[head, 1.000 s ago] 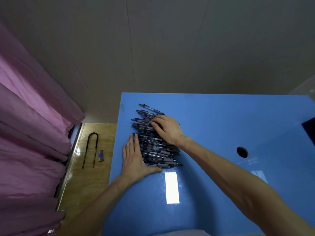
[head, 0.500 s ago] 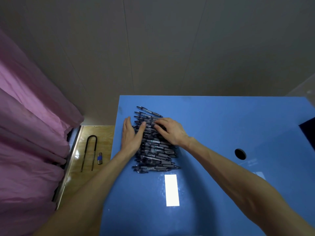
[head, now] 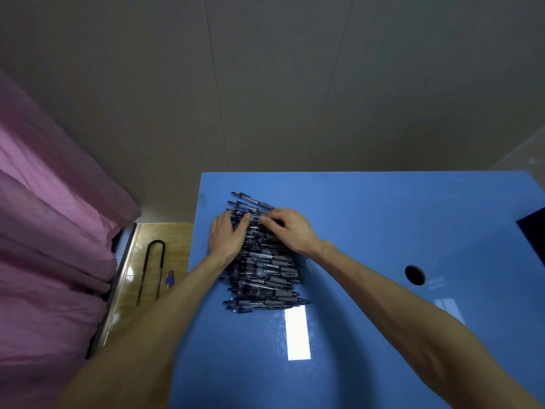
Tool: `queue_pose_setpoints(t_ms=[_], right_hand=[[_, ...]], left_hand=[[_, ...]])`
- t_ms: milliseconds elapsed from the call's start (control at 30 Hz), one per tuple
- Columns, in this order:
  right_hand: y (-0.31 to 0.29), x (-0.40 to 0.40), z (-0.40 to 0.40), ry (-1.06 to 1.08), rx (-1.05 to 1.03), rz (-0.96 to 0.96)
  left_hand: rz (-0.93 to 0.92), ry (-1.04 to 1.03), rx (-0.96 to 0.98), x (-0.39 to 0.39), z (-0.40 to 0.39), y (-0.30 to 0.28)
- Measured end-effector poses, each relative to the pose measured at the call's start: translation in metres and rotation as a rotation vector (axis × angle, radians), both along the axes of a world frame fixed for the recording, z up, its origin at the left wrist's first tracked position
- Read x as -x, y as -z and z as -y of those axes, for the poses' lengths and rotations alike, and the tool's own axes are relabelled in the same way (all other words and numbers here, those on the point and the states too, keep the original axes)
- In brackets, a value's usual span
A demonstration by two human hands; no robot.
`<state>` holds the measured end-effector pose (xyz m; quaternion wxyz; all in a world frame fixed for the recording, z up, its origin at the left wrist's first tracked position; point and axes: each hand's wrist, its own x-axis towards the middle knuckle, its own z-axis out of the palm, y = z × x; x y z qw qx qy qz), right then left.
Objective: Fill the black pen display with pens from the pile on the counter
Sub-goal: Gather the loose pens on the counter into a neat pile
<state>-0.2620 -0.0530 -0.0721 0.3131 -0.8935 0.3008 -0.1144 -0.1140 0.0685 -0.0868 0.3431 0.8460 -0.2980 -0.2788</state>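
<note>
On the blue counter [head: 368, 231], the pile of pens [head: 267, 270] lies near its left edge. Left hand [head: 225, 236] rests flat against the pile's left flank, fingers straight, apparently squaring it. Right hand [head: 287, 230] lies over the pile's far part, fingertips curled among pens; a definite grasp cannot be confirmed. Right of the pile, well apart, are a round hole [head: 415, 275] and a dark object [head: 533, 236] at the edge, possibly the display. Nothing obstructs.

Glossy blue counter [head: 368, 231], flat and rectangular, with a round dark hole [head: 415, 275] toward its right side. A pile of dark pens with grey grips [head: 265, 276] lies directly on the left portion, the pens mostly laid crosswise (overlapping, count not determinable). A dark object [head: 533, 231] sits at the right edge, largely cut off. Bright rectangular light reflection just below the pile.
</note>
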Motion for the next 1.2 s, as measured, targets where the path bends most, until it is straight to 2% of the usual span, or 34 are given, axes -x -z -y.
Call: queue_pose_setpoints(t_ms=[133,267,500,567,667,733,833,1033,1100,1200], right_hand=[[0.005,0.002,-0.001,0.039,0.060,0.042],[0.005,-0.008,-0.002,0.140,-0.033,0.050],[0.002,-0.010,0.010,0.154,-0.157,0.043],[0.002,-0.001,0.021,0.260,-0.219,0.092],[0.007,0.034,0.029,0.553,-0.319,0.237],[0.014,0.056,0.017,0.643,-0.407,0.285],[0.028,0.064,-0.004,0.536,-0.386,0.200],[0.022,0.049,-0.015,0.532,-0.404,0.257],[0.019,0.060,-0.007,0.456,-0.334,0.163],[0.027,0.090,-0.003,0.306,-0.097,-0.055]], left_hand=[[-0.070,-0.035,0.075,0.003,-0.005,0.002],[-0.065,-0.070,0.155,0.004,-0.009,0.000],[-0.009,-0.083,0.095,0.010,-0.004,0.004],[-0.008,-0.087,0.095,0.009,-0.004,0.004],[-0.018,-0.074,0.099,0.008,-0.002,0.003],[-0.024,-0.072,0.090,0.008,-0.001,0.002],[-0.031,-0.085,0.088,0.010,0.000,0.000],[-0.039,-0.104,0.114,0.012,0.000,-0.002],[-0.040,-0.099,0.112,0.011,0.000,-0.001],[-0.054,-0.111,0.124,0.010,-0.001,0.000]])
